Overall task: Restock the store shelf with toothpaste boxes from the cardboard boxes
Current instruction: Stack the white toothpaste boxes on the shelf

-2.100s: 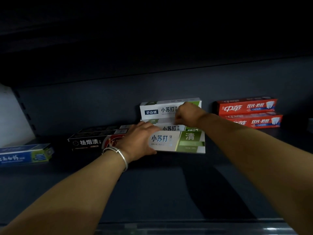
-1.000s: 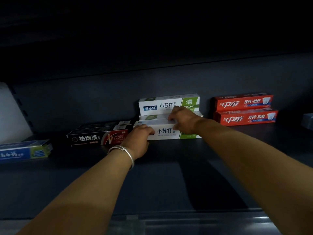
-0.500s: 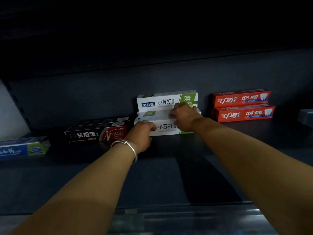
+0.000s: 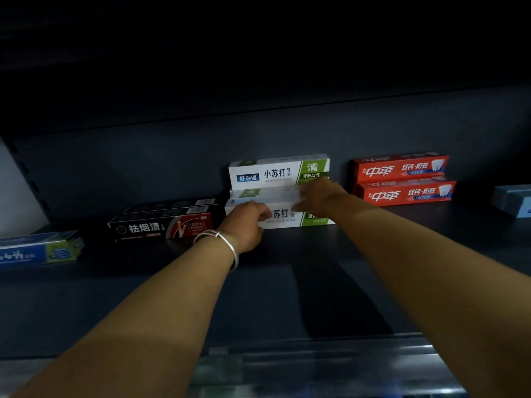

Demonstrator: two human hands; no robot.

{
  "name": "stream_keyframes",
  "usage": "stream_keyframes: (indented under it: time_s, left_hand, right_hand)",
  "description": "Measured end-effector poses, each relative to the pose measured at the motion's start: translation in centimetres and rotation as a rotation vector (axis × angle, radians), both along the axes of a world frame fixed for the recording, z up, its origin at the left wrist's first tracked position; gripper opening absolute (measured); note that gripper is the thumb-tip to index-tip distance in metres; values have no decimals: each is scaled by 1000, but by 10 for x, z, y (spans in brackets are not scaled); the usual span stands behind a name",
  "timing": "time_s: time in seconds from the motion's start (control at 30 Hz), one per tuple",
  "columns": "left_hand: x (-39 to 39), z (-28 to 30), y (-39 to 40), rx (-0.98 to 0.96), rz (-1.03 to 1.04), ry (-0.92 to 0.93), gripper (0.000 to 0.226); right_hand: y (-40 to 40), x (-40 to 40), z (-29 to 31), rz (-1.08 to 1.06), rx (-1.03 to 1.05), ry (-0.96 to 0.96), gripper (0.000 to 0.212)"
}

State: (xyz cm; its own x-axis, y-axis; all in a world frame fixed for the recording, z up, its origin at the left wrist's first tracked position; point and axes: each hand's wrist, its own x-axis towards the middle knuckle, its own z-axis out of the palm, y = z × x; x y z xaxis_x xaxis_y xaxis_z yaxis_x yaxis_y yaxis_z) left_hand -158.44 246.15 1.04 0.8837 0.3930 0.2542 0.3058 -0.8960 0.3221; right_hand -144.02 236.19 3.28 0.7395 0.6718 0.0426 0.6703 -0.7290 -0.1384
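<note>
Shelf (image 4: 287, 297): dark board with a dark back panel, seen from the front; a pale strip runs along its front lip at 6 o'clock.

White-and-green toothpaste boxes, near the centre of the view, against the back panel:
- Upper box (image 4: 275, 173) is stood at the rear, its printed face fully shown.
- Front box (image 4: 287, 216) is laid directly before and below it, touching the shelf board.
- A pale box top is seen between the two; whether it belongs to a third box cannot be told.

Left hand (image 4: 247, 224): placed on the left end of the front box, fingers curled over its upper edge; the box is gripped. A silver bangle (image 4: 221, 242) is worn at the wrist.

Right hand (image 4: 319, 195): laid on the top edge of the front box toward its right part, fingers bent down over it, pinching the box; the lower right corner of the upper box is partly covered by it.

Red toothpaste boxes (image 4: 402, 179): two, stacked one on the other, at 3 o'clock of the white-and-green group and just apart from it.

Black toothpaste boxes (image 4: 163, 222): laid flat at 9 o'clock of the front box, almost touching it; a second black box is seen behind the first.

Blue-and-green toothpaste box (image 4: 40, 249): at the far 9 o'clock edge, well apart from the rest.

Pale blue box (image 4: 514, 201): at the far 3 o'clock edge, cut off by the frame.
</note>
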Motion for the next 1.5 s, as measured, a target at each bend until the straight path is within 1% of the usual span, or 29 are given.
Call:
stream_keyframes:
  time_s: [0.07,0.1,0.2,0.5,0.6,0.67,0.77,0.87,0.93,1.0,1.23,1.37,1.5]
  left_hand:
    - [0,0,0,-4,1,1,39]
    - [0,0,0,-6,-1,1,39]
    - [-2,0,1,-10,1,4,40]
    - [-10,2,0,-4,14,25,41]
    - [-16,4,-4,14,24,47,41]
    - [-22,8,-8,38,40,78,41]
    - [-38,13,-19,81,50,114,37]
    - [-63,17,-35,150,47,132,35]
    - [-84,19,-48,165,62,123,35]
    - [-100,21,-57,176,81,95,36]
    - [-181,11,-103,193,62,40,42]
    - [-220,-8,-125,163,43,91,46]
    - [-254,-52,-140,84,45,140,48]
  right_hand:
    - [-1,0,0,35,35,-32,50]
    - [-2,-1,1,37,35,-57,49]
    - [-4,-4,4,34,29,-85,51]
    - [-6,-9,4,15,64,-40,48]
    - [-7,-15,5,-39,63,-7,57]
    - [-10,-25,7,-40,-9,-84,63]
    - [-16,-51,11,61,-80,-210,58]
    - [-25,-87,15,129,-93,-215,54]
    - [-38,-112,17,169,-80,-207,50]
    - [-51,-132,19,196,-56,-245,44]
    - [-106,-210,13,257,36,-341,40]
    - [-135,-247,-3,273,92,-321,36]
    - [-152,-285,-48,321,81,-236,34]
